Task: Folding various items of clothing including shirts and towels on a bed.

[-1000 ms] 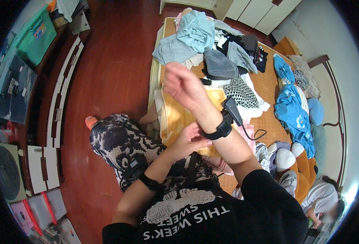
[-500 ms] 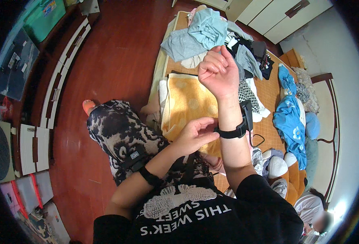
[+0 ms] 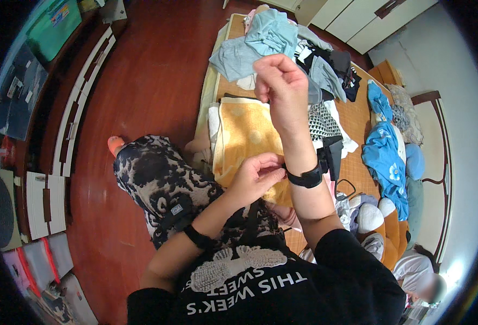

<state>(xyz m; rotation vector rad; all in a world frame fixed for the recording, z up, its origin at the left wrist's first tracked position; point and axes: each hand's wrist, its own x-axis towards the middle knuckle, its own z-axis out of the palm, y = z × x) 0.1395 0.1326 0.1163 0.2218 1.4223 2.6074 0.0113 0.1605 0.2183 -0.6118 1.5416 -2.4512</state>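
Note:
My right hand [image 3: 285,86] is raised over the bed, its fingers curled in with nothing visible in them. Around that wrist runs a black wrist strap [image 3: 306,178], with a dark box-like device [image 3: 333,155] on its outer side. At the strap's inner edge, my left hand [image 3: 258,177] pinches the band between thumb and fingers; the exact contact is partly hidden. A second black strap [image 3: 198,236] circles my left forearm. Beneath my hands lies a folded yellow towel [image 3: 244,127] with pale spots.
Light blue clothes [image 3: 271,32] and dark garments heap at the bed's far end. Blue flowered fabric [image 3: 382,149] and stuffed toys [image 3: 370,216] lie along the right side. Another person [image 3: 415,273] is at the lower right. Drawers [image 3: 82,103] line the left wall beyond the red floor [image 3: 114,97].
My right forearm has rotated and shifted slightly left, so the palm no longer faces up and the fingers curl tighter. My left hand stays at the wrist strap.

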